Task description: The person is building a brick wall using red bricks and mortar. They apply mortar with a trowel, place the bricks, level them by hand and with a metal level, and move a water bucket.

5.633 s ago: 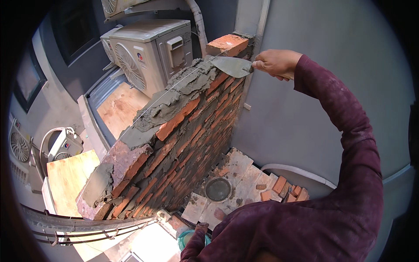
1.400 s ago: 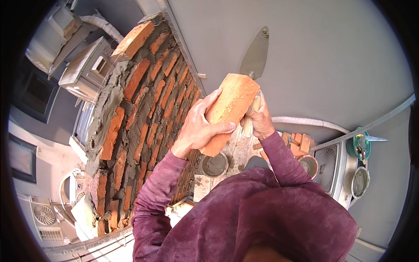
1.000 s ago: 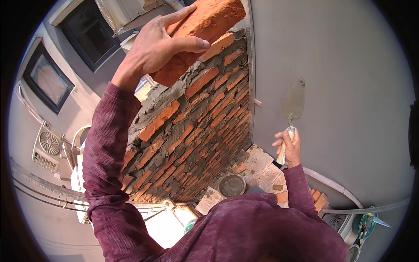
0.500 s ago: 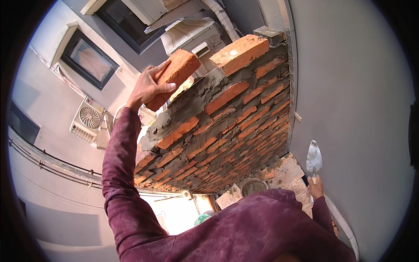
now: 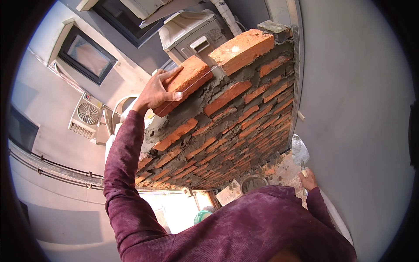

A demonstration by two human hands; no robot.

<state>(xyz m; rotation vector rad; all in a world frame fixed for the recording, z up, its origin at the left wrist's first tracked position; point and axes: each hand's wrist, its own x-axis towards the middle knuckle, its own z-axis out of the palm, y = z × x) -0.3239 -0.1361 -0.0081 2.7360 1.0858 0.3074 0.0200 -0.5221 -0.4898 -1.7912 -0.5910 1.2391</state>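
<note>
Brick (image 5: 185, 83) in left hand (image 5: 156, 92)

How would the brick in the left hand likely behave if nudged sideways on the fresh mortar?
The brick, gripped by the left hand, looks solid and rigid, probably heavy for its size. Resting on wet grey mortar atop the wall, it would likely slide a little rather than roll. Its rough face suggests a sure grip.
</note>
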